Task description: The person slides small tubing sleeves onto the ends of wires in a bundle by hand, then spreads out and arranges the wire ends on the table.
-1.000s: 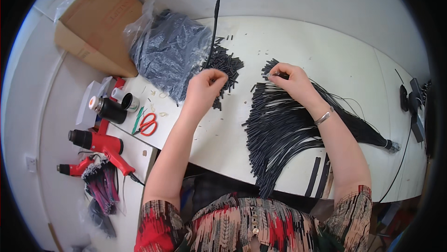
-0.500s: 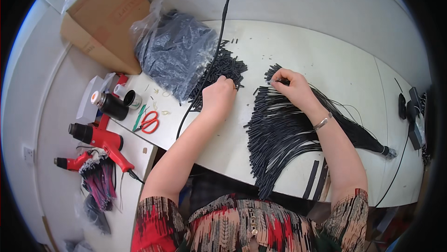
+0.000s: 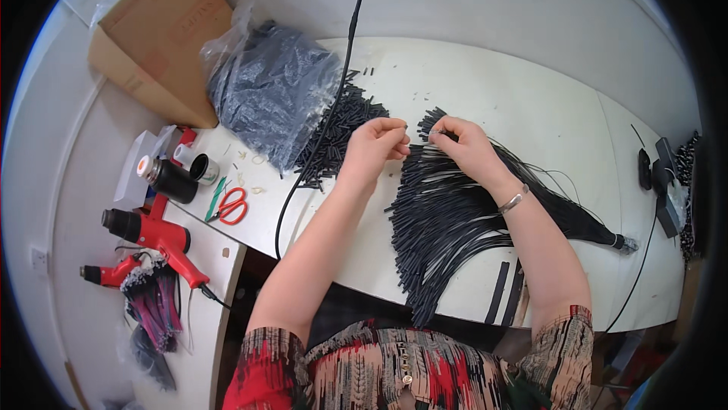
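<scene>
Left hand [image 3: 377,146] moved to wire bundle [image 3: 455,220]

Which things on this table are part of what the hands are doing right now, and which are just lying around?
In use:
left hand
right hand
fanned bundle of black wires
pile of short black tube pieces
clear bag of black tubing

Lying about:
red scissors
red heat gun
cardboard box
black can

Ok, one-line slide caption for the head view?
Both hands, left hand and right hand, meet over fanned black wires on a white table.
</scene>
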`<action>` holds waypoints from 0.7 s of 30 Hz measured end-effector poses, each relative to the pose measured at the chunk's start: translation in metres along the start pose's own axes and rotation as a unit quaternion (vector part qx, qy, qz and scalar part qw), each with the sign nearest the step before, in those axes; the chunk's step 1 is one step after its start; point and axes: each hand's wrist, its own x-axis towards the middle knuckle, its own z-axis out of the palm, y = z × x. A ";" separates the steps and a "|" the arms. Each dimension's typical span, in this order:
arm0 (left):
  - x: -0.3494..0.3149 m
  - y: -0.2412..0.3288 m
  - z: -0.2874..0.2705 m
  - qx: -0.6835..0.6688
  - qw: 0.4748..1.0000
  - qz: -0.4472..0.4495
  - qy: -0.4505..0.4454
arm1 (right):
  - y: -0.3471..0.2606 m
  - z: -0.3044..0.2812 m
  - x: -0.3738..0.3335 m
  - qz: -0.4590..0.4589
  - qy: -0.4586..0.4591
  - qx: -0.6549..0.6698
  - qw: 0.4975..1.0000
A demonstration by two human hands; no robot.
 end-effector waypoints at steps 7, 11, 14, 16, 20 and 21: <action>0.015 -0.028 0.007 -0.100 0.993 -0.040 -0.036 | -0.002 -0.002 0.001 0.015 -0.023 0.007 1.000; 0.015 -0.026 0.010 -0.124 0.990 -0.046 -0.050 | 0.004 -0.002 0.001 0.016 -0.018 0.010 1.000; 0.015 -0.027 0.008 -0.125 0.990 -0.046 -0.055 | -0.002 -0.003 0.000 0.012 -0.022 0.002 1.000; 0.015 -0.027 0.007 -0.125 0.989 -0.047 -0.057 | -0.002 -0.002 0.000 0.008 -0.021 0.003 1.000; 0.012 -0.025 0.013 -0.078 0.996 -0.021 -0.028 | 0.000 -0.005 0.001 -0.041 -0.024 -0.080 0.996; 0.010 -0.025 0.015 -0.037 0.999 -0.001 -0.012 | 0.000 -0.005 0.001 -0.041 -0.024 -0.080 0.996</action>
